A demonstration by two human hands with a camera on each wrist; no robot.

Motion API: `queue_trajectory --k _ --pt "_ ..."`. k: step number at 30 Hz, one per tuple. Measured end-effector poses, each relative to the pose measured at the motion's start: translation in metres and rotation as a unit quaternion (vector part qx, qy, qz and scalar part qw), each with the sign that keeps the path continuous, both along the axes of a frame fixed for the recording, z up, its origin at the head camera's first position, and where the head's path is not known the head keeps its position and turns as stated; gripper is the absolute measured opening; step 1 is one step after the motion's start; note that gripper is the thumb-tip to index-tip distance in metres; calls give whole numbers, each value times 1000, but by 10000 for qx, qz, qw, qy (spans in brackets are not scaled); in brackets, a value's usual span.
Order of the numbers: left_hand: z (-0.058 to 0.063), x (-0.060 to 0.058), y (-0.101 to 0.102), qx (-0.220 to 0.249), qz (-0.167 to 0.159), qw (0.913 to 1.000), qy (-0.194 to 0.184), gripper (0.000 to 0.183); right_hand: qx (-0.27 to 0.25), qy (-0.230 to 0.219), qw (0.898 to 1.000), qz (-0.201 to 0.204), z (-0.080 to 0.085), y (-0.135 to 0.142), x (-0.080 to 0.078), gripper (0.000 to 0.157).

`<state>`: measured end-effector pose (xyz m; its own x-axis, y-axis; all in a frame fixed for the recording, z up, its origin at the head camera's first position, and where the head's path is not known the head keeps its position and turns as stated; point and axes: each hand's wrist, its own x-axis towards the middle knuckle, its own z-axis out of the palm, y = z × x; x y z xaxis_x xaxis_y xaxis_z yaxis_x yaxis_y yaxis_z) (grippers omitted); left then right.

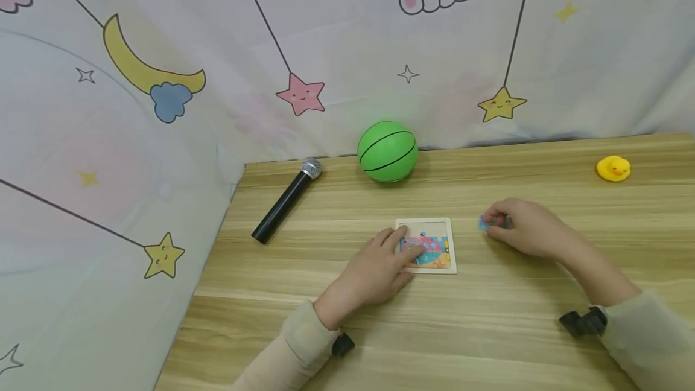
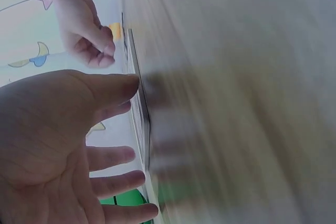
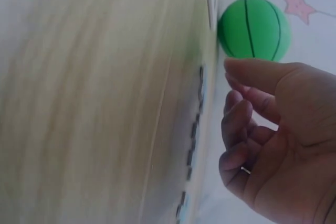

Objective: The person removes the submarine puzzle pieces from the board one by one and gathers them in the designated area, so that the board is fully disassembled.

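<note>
My left hand [image 1: 374, 267] rests with spread fingers on a small framed jigsaw puzzle [image 1: 453, 246], pale-rimmed and partly filled with pink, blue and orange pieces. Its fingers hide part of the picture. In the left wrist view the puzzle frame [image 2: 137, 93] appears edge-on beside the left hand's fingertips. To the right, my right hand [image 1: 529, 228] hovers with loosely bent fingers over blue puzzle pieces [image 1: 482, 223], which it partly covers. Several puzzle pieces [image 3: 194, 132] lie on the table in the right wrist view, apart from the bent fingers, and no piece shows between thumb and fingers.
Behind the puzzle a green ball [image 1: 388, 152] sits near the cloth backdrop. A black microphone [image 1: 285, 205] with a silver head lies to the left. A yellow rubber duck [image 1: 613, 169] stands at the far right of the wooden table [image 1: 461, 330].
</note>
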<state>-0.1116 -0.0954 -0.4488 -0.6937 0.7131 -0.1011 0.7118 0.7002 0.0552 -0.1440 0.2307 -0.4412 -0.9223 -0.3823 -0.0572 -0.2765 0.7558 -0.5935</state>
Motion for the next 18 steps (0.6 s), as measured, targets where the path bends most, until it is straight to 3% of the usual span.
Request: queue_trajectory --k 4,9,18 --pt "-1 4 6 75 -96 9999 73 51 -77 74 9999 99 -3 -11 2 12" --pt "-1 7 14 -24 -104 9999 -100 50 -206 95 9992 314 -8 -27 3 16" --pt "-1 9 20 -391 -98 9991 -161 52 -349 -198 9971 642 -12 -51 2 22"
